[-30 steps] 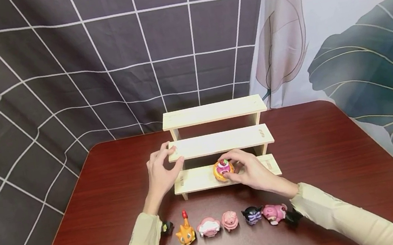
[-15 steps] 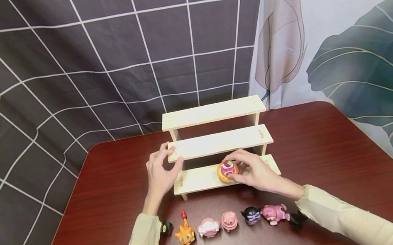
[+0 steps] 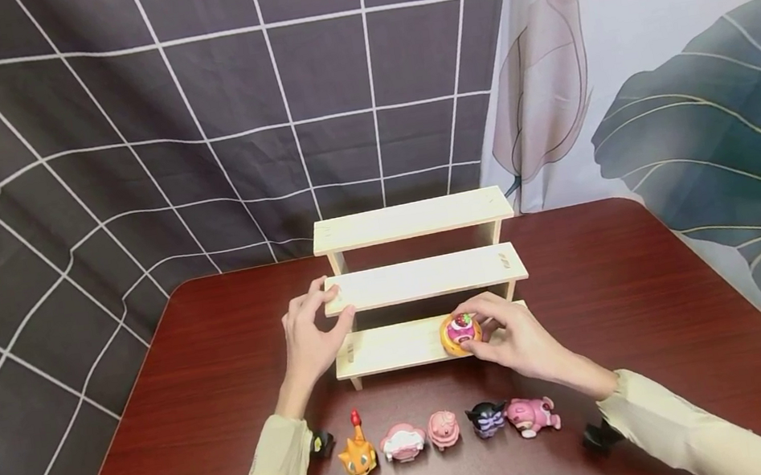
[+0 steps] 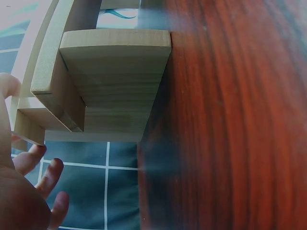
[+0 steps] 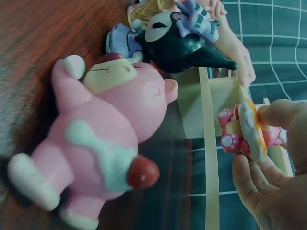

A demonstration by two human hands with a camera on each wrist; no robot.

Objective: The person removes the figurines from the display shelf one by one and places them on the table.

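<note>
In the head view my right hand (image 3: 514,332) pinches a small pink bear figurine with an orange ring round it (image 3: 461,332) over the right half of the lowest tier. The right wrist view shows thumb and fingers on opposite sides of the ring (image 5: 253,129), the pink feet facing the camera. My left hand (image 3: 311,341) grips the left end of the middle tier of a three-step wooden display stand (image 3: 423,278). Seen from the left wrist, fingers (image 4: 50,177) reach beside the stand's end (image 4: 115,67).
A row of toys lies in front of the stand: an orange figurine with a red-tipped tail (image 3: 359,458), a pink-and-white one (image 3: 404,442), a round pink one (image 3: 443,430), a black-and-purple one (image 3: 487,419) and a pink bear (image 3: 533,416). A grey gridded curtain (image 3: 328,74) hangs behind the table.
My right hand has slid to the right along the lowest tier, carrying the ringed bear figurine with it. The left hand has kept its place on the middle tier.
</note>
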